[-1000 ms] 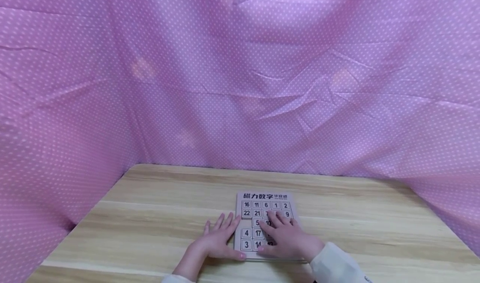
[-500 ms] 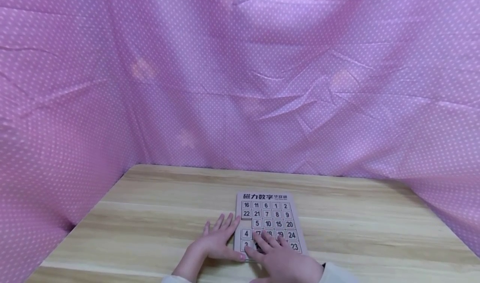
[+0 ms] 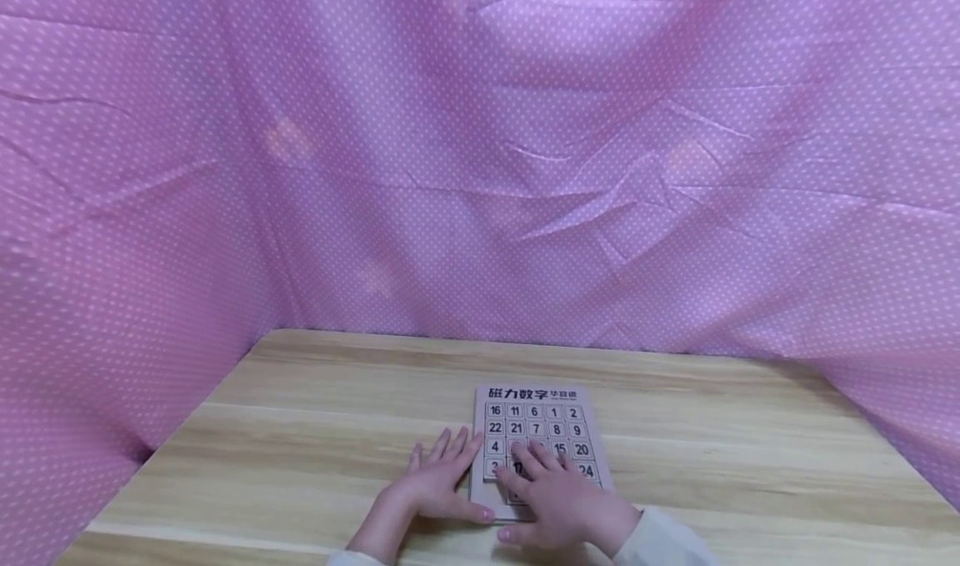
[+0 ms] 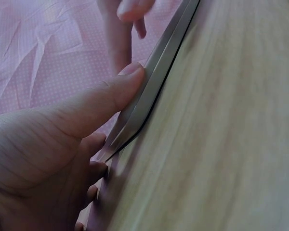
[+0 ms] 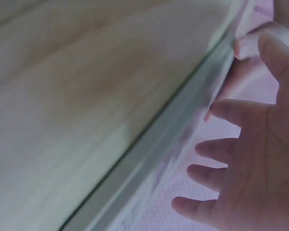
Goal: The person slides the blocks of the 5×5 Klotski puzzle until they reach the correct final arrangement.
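Observation:
A sliding number puzzle (image 3: 589,423) lies flat on the table, its numbered tiles in rows below a line of Chinese characters. My left hand (image 3: 438,484) rests along its left side, fingers straight and spread, with the thumb (image 4: 120,89) against the near edge in the left wrist view. Over the lower rows spreads my right hand (image 3: 555,499), with its index fingertip at tile 3 (image 3: 491,465). Tile 4 (image 3: 495,447) sits just above that one. A bare slot shows at the lower left corner. Several lower tiles are hidden under the right hand.
The puzzle lies near the front of a light wood-grain table (image 3: 315,399). Pink cloth with white dots (image 3: 480,174) hangs behind the table and at both sides.
My right hand drew back toward me, then went forward a little. Tiles 4 and 3 slid up one row, so the bare slot is now at the lower left. My left hand stayed put.

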Available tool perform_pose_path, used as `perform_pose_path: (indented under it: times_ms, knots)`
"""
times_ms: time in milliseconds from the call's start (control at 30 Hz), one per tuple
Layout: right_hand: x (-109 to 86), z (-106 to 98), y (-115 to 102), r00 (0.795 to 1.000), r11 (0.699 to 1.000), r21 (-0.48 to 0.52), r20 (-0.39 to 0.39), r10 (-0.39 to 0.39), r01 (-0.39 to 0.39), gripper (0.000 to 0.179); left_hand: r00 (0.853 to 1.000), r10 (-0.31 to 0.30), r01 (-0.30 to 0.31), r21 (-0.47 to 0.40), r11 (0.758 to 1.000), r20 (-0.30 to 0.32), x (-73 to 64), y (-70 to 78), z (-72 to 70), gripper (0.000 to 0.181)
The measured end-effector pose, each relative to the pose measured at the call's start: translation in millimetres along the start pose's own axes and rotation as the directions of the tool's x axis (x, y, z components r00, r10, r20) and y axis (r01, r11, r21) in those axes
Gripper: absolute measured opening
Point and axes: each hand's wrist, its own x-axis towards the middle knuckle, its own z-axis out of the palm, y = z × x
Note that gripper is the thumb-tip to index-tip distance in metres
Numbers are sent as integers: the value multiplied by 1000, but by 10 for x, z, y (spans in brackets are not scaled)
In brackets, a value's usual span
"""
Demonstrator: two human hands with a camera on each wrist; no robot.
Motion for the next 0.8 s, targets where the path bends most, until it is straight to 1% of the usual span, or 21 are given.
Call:
perform_pose_path:
  times_ms: [100, 267, 400, 467, 500, 600, 700, 800]
  knots:
    - [-106, -18, 85, 1000, 1000, 30, -26, 10, -9, 74, 1000, 5, -5, -4, 1000, -1, 6, -2, 7, 102]
    - [-423, -65, 292, 998, 997, 79, -68, 14, -9, 75, 1000, 13, -13, -15, 1000, -6, 12, -18, 7, 103]
    - [-660, -37, 458, 997, 993, 105, -49, 54, -49, 76, 1000, 13, -13, -17, 1000, -6, 13, -42, 7, 103]
    - [-731, -4, 515, 997, 992, 106, -37, 67, -63, 78, 1000, 11, -11, -18, 1000, -6, 14, -55, 5, 104]
    - [-751, 15, 534, 997, 992, 106, -33, 70, -66, 78, 1000, 11, -11, -20, 1000, -6, 16, -63, 6, 104]
    - [-751, 63, 550, 998, 995, 91, -55, 42, -37, 79, 1000, 8, -8, -18, 1000, -5, 19, -75, 7, 104]
    - [-701, 89, 513, 996, 996, 87, -83, 17, -10, 79, 1000, 7, -7, -21, 1000, -5, 16, -76, 7, 104]
    - [-649, 93, 458, 996, 996, 88, -86, 4, 4, 79, 1000, 9, -9, -20, 1000, -5, 12, -66, 7, 104]
